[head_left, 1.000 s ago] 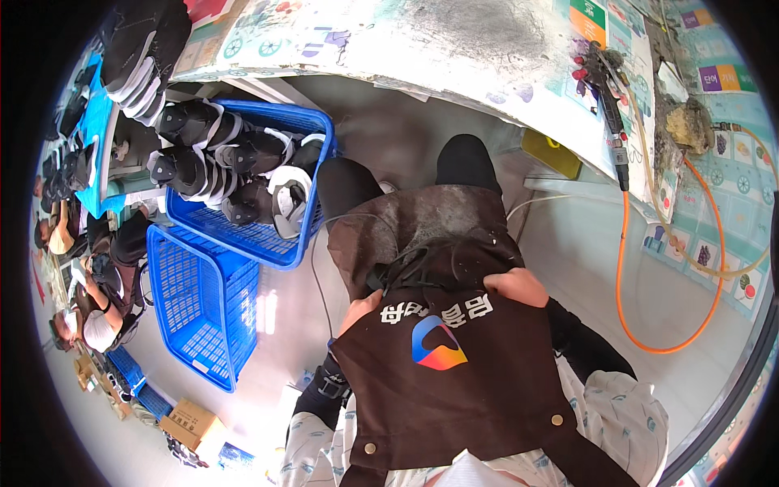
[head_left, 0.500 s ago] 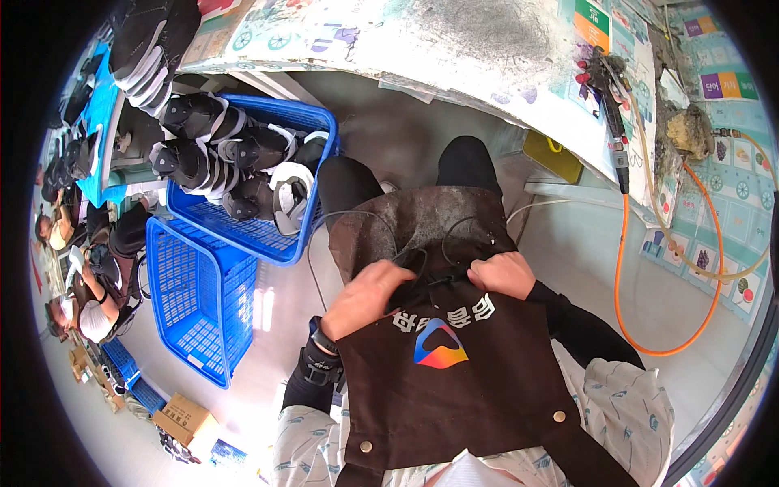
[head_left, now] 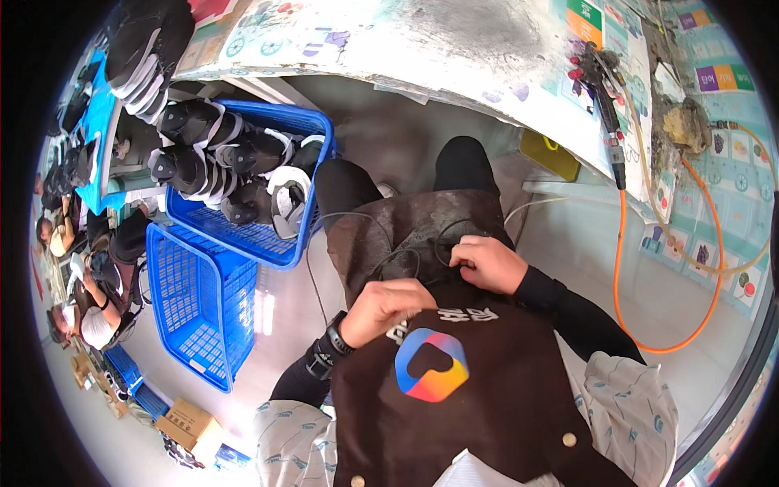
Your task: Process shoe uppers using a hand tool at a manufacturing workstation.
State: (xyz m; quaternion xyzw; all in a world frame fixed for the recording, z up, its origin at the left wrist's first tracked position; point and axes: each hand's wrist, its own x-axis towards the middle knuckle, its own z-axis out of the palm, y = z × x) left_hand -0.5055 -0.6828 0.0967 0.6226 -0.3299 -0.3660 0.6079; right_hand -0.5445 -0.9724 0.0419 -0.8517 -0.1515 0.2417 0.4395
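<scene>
A dark brown apron [head_left: 487,373] with a coloured emblem covers my chest and lap. My left hand [head_left: 383,310], with a dark band at the wrist, is closed in a pinch on a fold of the apron near the waist. To its right and slightly farther off, my right hand [head_left: 492,264] is closed with curled fingertips over the lap. What lies in those fingertips is hidden. A thin black cable [head_left: 312,268] loops across the apron's stained lower part, passing close to both hands.
Ahead stands a worn, stained worktable [head_left: 373,49]. An air gun [head_left: 604,97] with an orange hose [head_left: 621,268] is at its right. To the left, a blue basket [head_left: 276,258] of black-and-white shoes [head_left: 251,154] overlaps another blue basket [head_left: 231,325]. Several people sit beyond, near a cardboard box [head_left: 188,422].
My left hand has come nearer my body, and my right hand has moved slightly left and away. The apron's bib has shifted and its emblem shows larger.
</scene>
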